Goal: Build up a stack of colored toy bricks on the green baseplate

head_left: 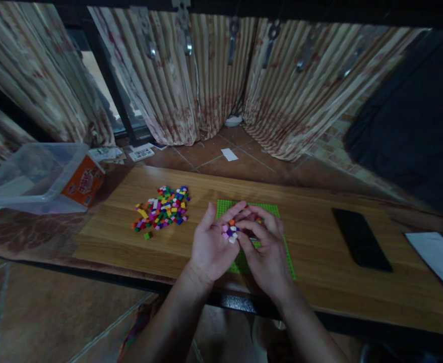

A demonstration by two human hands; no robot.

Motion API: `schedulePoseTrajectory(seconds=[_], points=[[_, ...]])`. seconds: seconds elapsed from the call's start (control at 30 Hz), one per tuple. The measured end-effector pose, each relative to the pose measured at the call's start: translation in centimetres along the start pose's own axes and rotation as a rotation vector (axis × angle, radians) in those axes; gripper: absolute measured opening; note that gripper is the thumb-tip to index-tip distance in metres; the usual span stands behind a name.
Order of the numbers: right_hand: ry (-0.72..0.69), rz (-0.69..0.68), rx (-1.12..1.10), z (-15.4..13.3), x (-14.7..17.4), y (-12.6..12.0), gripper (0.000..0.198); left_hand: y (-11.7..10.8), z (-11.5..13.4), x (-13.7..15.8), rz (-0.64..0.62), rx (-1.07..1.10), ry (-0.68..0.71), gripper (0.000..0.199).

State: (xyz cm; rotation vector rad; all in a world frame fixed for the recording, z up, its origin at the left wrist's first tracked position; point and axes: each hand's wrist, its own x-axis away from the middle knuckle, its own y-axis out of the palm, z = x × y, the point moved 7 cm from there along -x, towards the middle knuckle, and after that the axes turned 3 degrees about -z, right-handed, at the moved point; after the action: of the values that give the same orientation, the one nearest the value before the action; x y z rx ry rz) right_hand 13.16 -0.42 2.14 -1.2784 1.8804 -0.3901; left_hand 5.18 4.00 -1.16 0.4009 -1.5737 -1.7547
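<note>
My left hand is palm up over the baseplate, cupping several small toy bricks in purple, lilac, white and orange. My right hand reaches in from the right, its thumb and index finger pinched at a white brick by the edge of that little group. Under both hands lies a green studded baseplate, partly covered by them. A few coloured bricks show on the plate behind my right fingers, mostly hidden. To the left, a loose pile of mixed toy bricks is spread on the wooden board, with a green brick apart from it.
The wooden board rests on a low table. A clear plastic box with an orange label stands at the left. On the right are a black phone-like slab and white paper. Striped curtains hang behind.
</note>
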Motion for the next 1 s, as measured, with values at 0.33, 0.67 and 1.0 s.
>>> schedulePoseTrajectory(seconds=[0.33,0.67,1.0], points=[[0.092,0.225,-0.354,1.7,0.7,-1.0,0.007,-1.2,0.4,-0.1,0.055,-0.050,0.023,0.047],[0.082,0.142,-0.351,1.5,0.6,-1.0,0.025,-2.1,2.4,0.2,0.196,-0.089,0.140,0.037],[0.207,0.115,-0.454,2.9,1.0,0.0,0.014,-2.5,2.1,0.0,0.228,-0.113,0.116,0.038]])
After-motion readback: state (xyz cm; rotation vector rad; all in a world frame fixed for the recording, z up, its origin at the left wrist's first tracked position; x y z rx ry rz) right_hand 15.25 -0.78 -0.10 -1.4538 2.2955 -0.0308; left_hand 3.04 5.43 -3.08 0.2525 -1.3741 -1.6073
